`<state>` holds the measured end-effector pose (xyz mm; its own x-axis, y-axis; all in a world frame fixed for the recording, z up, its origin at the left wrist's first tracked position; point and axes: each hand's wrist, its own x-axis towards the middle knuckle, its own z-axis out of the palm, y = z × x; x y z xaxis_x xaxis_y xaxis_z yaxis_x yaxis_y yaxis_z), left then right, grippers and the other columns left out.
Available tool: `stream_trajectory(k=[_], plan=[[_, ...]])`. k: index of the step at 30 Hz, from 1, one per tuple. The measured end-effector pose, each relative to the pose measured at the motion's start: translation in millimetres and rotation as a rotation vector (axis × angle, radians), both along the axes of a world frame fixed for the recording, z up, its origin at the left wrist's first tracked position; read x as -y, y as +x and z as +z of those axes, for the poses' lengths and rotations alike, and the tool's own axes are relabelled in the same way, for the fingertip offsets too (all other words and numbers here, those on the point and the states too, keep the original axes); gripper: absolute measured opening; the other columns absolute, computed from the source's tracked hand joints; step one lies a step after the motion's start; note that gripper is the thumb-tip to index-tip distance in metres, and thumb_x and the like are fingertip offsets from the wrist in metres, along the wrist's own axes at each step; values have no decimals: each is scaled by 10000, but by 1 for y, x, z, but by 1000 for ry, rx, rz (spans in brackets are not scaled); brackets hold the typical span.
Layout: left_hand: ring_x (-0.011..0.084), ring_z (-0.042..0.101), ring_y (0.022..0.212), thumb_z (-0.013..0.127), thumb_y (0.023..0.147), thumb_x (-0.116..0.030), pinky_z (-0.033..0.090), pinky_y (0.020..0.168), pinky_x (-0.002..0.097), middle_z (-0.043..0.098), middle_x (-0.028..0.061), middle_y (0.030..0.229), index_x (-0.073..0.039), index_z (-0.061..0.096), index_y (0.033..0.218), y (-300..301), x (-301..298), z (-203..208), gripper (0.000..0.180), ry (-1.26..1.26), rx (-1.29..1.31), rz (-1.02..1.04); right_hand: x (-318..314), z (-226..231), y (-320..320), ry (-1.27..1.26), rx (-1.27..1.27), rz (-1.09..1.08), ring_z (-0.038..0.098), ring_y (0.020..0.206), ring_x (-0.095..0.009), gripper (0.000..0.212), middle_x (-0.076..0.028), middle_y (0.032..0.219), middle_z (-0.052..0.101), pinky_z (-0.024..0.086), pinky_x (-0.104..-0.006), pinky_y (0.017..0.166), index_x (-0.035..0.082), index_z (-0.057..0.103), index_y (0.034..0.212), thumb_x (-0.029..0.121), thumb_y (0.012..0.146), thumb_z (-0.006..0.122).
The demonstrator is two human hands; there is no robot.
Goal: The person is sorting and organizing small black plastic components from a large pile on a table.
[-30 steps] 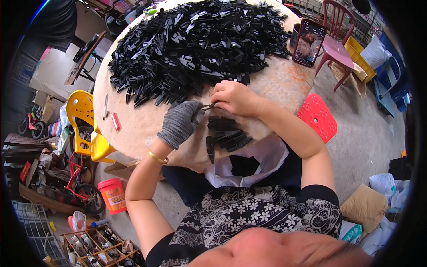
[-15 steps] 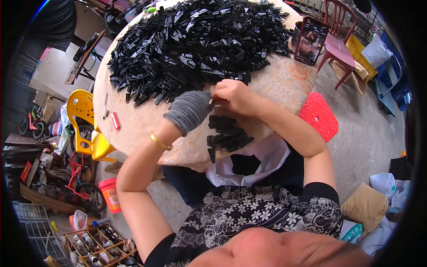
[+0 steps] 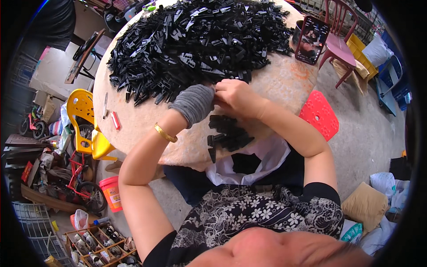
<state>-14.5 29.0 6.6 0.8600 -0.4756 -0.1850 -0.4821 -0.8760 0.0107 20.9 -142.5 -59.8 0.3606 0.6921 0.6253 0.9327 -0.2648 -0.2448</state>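
A big heap of small black plastic pieces [image 3: 195, 49] covers the far part of the round table [image 3: 284, 82]. At its near edge my two hands meet. My left hand [image 3: 194, 104], in a grey knitted glove, is turned so that its fingers are mostly hidden. Bare and curled, my right hand [image 3: 235, 97] has its fingertips pressed together against the left one. Whatever lies between them is too small and covered to make out. Just below the hands, a small separate group of black pieces [image 3: 229, 133] lies by the table's near edge.
An open white plastic bag [image 3: 267, 167] hangs at the near edge, over my lap. A phone [image 3: 312, 40] stands upright at the right. A red-and-white marker-like stick [image 3: 116, 120] and a pen [image 3: 105, 106] lie at the left. A red stool [image 3: 319, 115] and yellow chair [image 3: 84, 115] flank the table.
My left hand and forearm have shifted slightly to the right, and the wrist has turned a little. The right hand stays nearly in place. The small group of pieces looks the same.
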Motion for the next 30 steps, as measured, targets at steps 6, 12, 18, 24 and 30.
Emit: stream_trajectory(k=[6,12,18,24,30], plan=[[389,621,737,671,781,-268,496,667,465,638,195,770,-26,616,846,-4,-7,-13,257,-88,62,39,11,-3,9,-4,-172,51,607,810,-301,70,-86,831,610,498,-379,716,62,655,783,127,757,660],[194,612,766,650,771,1,511,726,300,613,67,817,-99,410,1358,-28,-27,-38,642,-728,-113,155,8,11,10,28,-652,317,640,788,-230,161,-93,850,651,494,-315,699,5,651,889,42,744,709],[203,583,906,588,804,6,479,846,317,581,106,1073,-99,197,1485,-33,-13,-56,792,-860,26,14,11,17,8,45,-845,262,644,785,-165,198,-101,873,680,503,-297,733,-14,620,924,93,794,723],[348,606,875,634,845,-217,496,735,410,630,179,920,-104,523,1272,-22,-15,-13,456,-274,190,81,27,34,8,34,-760,239,575,607,-105,120,-51,678,640,450,-249,555,18,641,761,92,774,734],[296,564,864,610,838,-200,492,693,407,543,106,946,-177,588,1175,24,-1,-32,338,-315,585,-4,26,10,30,257,-137,-363,609,827,-281,146,-77,865,603,506,-375,714,76,671,916,124,778,670]])
